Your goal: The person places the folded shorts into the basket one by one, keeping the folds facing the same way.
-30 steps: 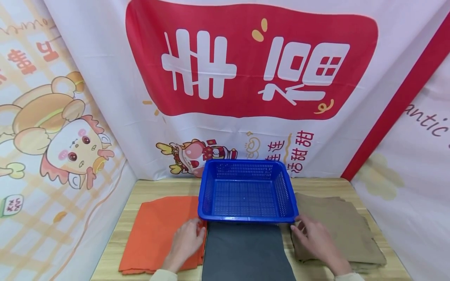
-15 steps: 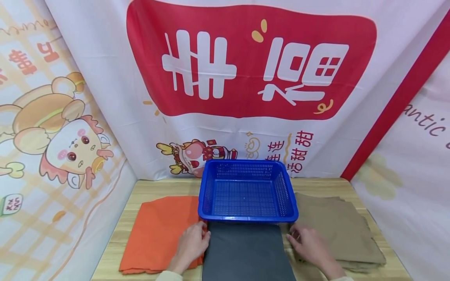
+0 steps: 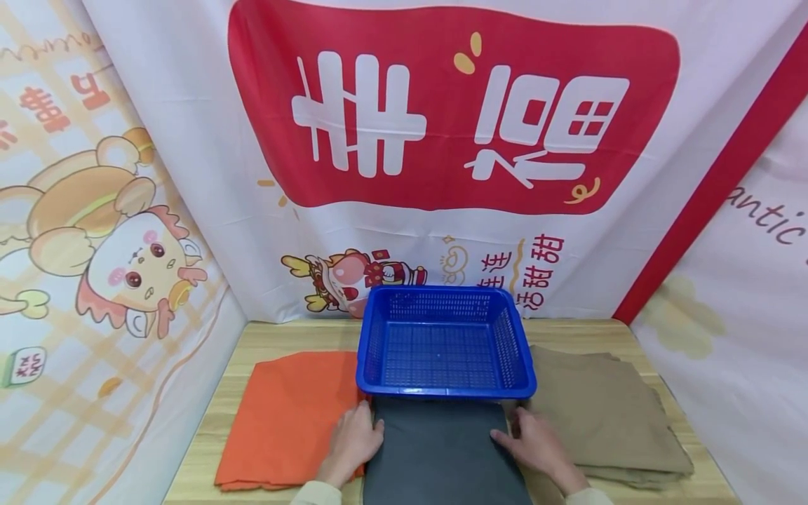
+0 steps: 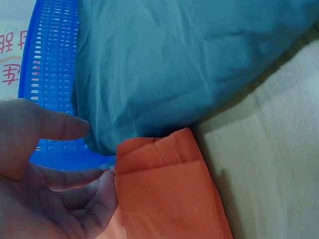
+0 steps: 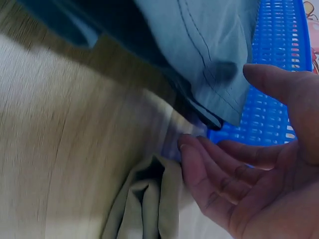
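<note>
A folded dark grey garment (image 3: 442, 449) with a stitched seam (image 5: 202, 55) lies in the middle of the table. My left hand (image 3: 355, 438) is at its far left corner, between it and a folded orange garment (image 3: 290, 421). In the left wrist view, the thumb (image 4: 67, 126) is at the grey edge and the fingers bend near the orange fold. On the other side, my right hand (image 3: 535, 443) has its thumb at the far right corner. Its fingers (image 5: 219, 174) are spread below that corner, beside a folded khaki garment (image 3: 606, 414), with a gap between thumb and fingers.
Just beyond the grey garment, a blue perforated plastic basket (image 3: 445, 391) stands with nothing in it. The wooden table (image 3: 303, 332) ends against a printed cloth backdrop (image 3: 454, 231), with more printed cloth along both sides.
Both hands have moved inward and slightly toward me, from the basket's near corners to the far corners of the grey garment. The basket and garments keep their places.
</note>
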A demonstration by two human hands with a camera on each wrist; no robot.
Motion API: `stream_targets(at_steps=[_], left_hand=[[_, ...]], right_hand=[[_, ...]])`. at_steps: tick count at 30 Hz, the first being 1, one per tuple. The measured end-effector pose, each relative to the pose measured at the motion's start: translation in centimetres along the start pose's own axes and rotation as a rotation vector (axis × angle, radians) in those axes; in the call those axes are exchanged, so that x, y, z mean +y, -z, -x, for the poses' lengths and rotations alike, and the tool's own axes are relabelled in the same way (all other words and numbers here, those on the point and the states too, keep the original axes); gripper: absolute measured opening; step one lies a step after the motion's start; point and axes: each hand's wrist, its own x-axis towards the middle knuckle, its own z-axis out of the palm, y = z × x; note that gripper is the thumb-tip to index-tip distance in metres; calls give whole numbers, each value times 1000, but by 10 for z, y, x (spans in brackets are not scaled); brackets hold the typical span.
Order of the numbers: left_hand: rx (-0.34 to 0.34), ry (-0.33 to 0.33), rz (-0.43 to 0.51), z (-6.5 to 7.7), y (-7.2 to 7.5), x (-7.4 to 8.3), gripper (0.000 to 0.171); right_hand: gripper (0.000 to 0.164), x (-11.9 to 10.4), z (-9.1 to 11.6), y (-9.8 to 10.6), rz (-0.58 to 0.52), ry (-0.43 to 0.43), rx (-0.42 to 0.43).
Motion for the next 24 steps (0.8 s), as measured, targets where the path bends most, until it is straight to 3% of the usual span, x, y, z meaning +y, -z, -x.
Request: stream_targets(at_steps=[6, 13, 24], left_hand=[[-60, 63, -22, -3, -5, 4, 25], [-80, 79, -45, -2, -10, 10, 27], [-106, 84, 5, -1, -14, 17, 29]], right_hand=[[52, -4, -2, -6, -6, -51, -45], [85, -5, -6, -12, -14, -83, -87], [87, -8, -6, -14, -79, -116, -88]])
